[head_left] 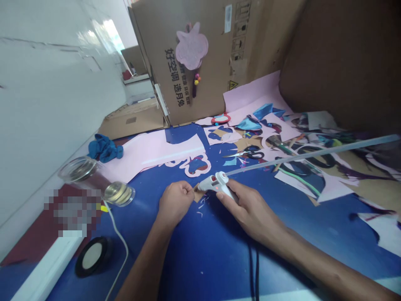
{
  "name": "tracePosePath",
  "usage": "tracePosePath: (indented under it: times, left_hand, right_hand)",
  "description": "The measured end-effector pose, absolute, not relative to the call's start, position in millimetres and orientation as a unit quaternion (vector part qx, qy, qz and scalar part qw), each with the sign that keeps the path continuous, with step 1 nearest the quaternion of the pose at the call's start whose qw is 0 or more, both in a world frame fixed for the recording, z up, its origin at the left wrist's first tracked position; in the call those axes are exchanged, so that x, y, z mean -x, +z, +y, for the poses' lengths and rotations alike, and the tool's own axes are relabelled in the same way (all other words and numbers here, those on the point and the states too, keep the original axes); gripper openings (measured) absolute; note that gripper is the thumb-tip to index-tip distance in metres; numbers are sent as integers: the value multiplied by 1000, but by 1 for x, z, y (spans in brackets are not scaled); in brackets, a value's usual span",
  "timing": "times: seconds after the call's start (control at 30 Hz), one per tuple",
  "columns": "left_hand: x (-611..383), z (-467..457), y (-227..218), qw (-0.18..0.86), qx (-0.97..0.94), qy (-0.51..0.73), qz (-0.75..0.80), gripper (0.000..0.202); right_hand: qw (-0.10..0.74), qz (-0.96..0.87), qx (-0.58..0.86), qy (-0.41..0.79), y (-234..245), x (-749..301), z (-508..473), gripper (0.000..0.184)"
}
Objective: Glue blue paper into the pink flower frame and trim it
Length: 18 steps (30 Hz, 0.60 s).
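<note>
My right hand [247, 205] is wrapped round the handle of a white hot glue gun [217, 180]. A long translucent glue stick [300, 156] sticks out of the gun's back toward the right. The nozzle points left, close to the fingers of my left hand [177, 202]. Those fingers are pinched together beside a small brown piece of cardboard [198, 195] under the nozzle; whether they grip it or something smaller is hidden. Pink cut-out paper shapes [198, 166] lie just beyond, and tiny scraps are scattered near the cardboard.
Black-handled scissors [255, 154] and many paper scraps [313, 179] cover the right side. A glass jar [90, 177], black tape roll [93, 255] and white cable [120, 234] are at left. A large cardboard box [213, 75] with a pink flower cut-out [191, 48] stands behind.
</note>
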<state>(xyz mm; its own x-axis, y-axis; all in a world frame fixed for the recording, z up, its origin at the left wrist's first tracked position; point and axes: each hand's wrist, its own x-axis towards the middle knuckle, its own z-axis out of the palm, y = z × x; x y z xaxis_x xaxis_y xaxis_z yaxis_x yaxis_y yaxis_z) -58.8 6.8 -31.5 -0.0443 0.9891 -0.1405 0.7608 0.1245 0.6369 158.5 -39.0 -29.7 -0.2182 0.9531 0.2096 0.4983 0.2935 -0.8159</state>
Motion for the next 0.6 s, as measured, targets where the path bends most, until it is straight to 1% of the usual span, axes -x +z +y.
tracePosePath:
  times: [0.23, 0.43, 0.6]
  left_hand:
    - [54, 5, -28, 261, -625, 191, 710, 14]
    - [48, 3, -27, 211, -648, 157, 714, 18]
    - [47, 0, -31, 184, -660, 163, 710, 19]
  right_hand:
    - [375, -707, 512, 312, -29, -162, -38, 25]
    - [379, -701, 513, 320, -29, -163, -37, 25]
    - [373, -701, 512, 327, -30, -162, -37, 24]
